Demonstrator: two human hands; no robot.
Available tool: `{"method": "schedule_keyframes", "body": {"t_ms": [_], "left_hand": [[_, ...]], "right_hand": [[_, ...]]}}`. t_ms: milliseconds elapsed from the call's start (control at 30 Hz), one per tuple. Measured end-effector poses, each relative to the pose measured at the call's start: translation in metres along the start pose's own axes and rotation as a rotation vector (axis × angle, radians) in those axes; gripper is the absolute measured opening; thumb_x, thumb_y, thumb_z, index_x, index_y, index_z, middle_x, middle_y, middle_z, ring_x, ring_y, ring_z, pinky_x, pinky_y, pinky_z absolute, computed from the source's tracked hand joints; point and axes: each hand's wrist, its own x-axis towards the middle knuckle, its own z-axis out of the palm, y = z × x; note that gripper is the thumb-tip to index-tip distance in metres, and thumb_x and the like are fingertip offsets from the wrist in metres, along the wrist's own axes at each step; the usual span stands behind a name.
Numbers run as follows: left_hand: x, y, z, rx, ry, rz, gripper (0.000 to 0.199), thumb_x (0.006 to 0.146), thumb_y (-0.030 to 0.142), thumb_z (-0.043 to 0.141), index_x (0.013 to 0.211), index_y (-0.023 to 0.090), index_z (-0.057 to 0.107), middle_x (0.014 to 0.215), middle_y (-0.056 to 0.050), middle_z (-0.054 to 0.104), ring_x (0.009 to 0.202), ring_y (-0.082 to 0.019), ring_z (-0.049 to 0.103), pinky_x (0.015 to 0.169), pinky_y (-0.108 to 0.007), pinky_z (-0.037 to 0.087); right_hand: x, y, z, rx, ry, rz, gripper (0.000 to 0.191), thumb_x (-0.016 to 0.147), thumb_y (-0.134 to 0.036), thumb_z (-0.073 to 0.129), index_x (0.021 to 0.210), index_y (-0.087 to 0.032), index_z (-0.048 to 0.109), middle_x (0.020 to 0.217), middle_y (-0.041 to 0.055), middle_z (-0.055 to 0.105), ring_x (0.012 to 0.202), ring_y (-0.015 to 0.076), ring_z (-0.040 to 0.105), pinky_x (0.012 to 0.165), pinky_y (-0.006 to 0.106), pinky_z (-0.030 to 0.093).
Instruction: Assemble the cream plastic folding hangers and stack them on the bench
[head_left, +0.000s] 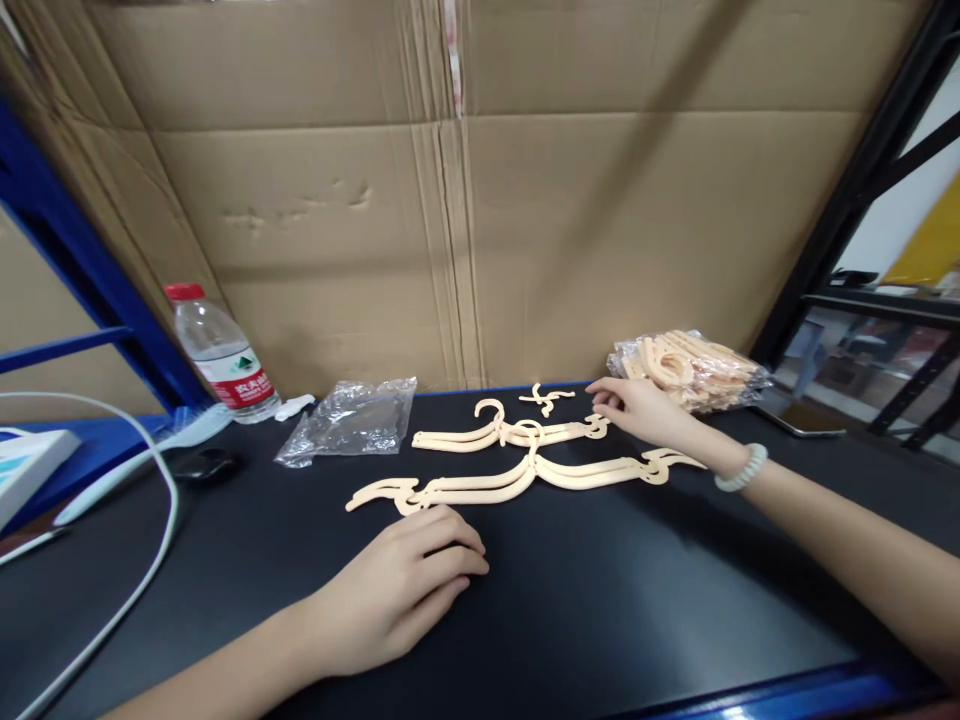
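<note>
In the head view, a beige plastic folding hanger lies spread out across the middle of the black table, with curved end pieces on both arms. Behind it is a second beige hanger, its hook pointing left and an end piece at its right side. A few small loose beige parts lie farther back. My left hand rests on the table just in front of the near hanger, fingers loosely stretched and holding nothing. Over the far hanger's right end hovers my right hand, fingers apart; whether it touches the end piece is unclear.
A clear bag of beige hanger parts sits at the back right, beside a dark phone. Back left are a crumpled empty plastic bag and a water bottle. A white cable loops at left. Cardboard walls the back.
</note>
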Motion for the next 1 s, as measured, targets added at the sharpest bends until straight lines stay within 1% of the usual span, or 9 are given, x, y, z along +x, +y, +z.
{"method": "schedule_keyframes", "body": {"t_ms": [100,233,300,367,500,700,833,1000], "left_hand": [[-0.002,-0.001,0.002,-0.013,0.009,-0.004,0.028,0.092,0.01,0.042,0.11,0.023,0.058,0.108,-0.007,0.061,0.096,-0.02,0.055,0.084,-0.033,0.046],[-0.003,0.001,0.0,-0.006,0.01,-0.009,0.028,0.092,0.01,0.041,0.111,0.023,0.058,0.109,-0.007,0.061,0.097,-0.02,0.055,0.085,-0.033,0.046],[-0.002,0.003,-0.001,-0.005,0.012,-0.01,0.028,0.092,0.01,0.041,0.11,0.022,0.059,0.108,-0.007,0.061,0.096,-0.02,0.056,0.084,-0.032,0.047],[0.0,0.006,-0.003,-0.006,0.021,-0.011,0.028,0.091,0.009,0.042,0.108,0.021,0.06,0.106,-0.007,0.062,0.094,-0.019,0.057,0.083,-0.031,0.048],[0.0,0.008,-0.005,-0.007,0.047,-0.001,0.027,0.09,0.01,0.042,0.106,0.021,0.061,0.104,-0.008,0.064,0.092,-0.02,0.058,0.082,-0.031,0.049],[0.0,0.007,-0.004,-0.016,0.056,0.011,0.028,0.09,0.01,0.043,0.107,0.021,0.061,0.102,-0.008,0.064,0.091,-0.02,0.058,0.082,-0.031,0.05],[0.001,0.007,-0.005,-0.02,0.067,0.011,0.027,0.09,0.011,0.043,0.106,0.021,0.062,0.101,-0.008,0.064,0.091,-0.02,0.059,0.081,-0.03,0.05],[0.0,0.007,-0.004,-0.046,0.067,0.0,0.027,0.09,0.011,0.043,0.106,0.021,0.062,0.101,-0.008,0.064,0.092,-0.02,0.058,0.083,-0.031,0.049]], "right_hand": [[0.025,0.0,0.011,-0.047,-0.044,-0.058,0.03,0.083,-0.012,0.053,0.111,-0.014,0.064,0.102,0.0107,0.072,0.084,0.021,0.068,0.077,0.031,0.053],[0.058,0.007,0.019,-0.098,-0.117,-0.118,0.027,0.081,-0.009,0.056,0.105,-0.014,0.068,0.106,0.0122,0.071,0.097,0.0251,0.066,0.089,0.035,0.049],[0.069,0.01,0.022,-0.109,-0.156,-0.145,0.027,0.079,-0.007,0.058,0.103,-0.013,0.069,0.105,0.0127,0.071,0.099,0.0256,0.065,0.091,0.035,0.048],[0.075,0.013,0.026,-0.108,-0.186,-0.166,0.026,0.078,-0.008,0.062,0.102,-0.012,0.07,0.102,0.0121,0.072,0.096,0.0249,0.066,0.088,0.034,0.049],[0.075,0.017,0.033,-0.08,-0.194,-0.185,0.017,0.081,-0.014,0.061,0.094,-0.015,0.072,0.094,0.0099,0.072,0.088,0.0219,0.066,0.083,0.032,0.049],[0.072,0.024,0.038,0.002,-0.16,-0.155,0.016,0.082,-0.015,0.056,0.087,-0.013,0.071,0.081,0.0075,0.071,0.071,0.0173,0.064,0.07,0.028,0.049],[0.068,0.024,0.036,0.067,-0.106,-0.118,0.016,0.081,-0.014,0.056,0.083,-0.013,0.071,0.082,0.0081,0.071,0.073,0.0178,0.063,0.071,0.029,0.049],[0.061,0.017,0.029,0.183,0.005,-0.02,0.016,0.08,-0.016,0.054,0.077,-0.014,0.07,0.081,0.0083,0.072,0.075,0.0192,0.063,0.074,0.032,0.048]]}}
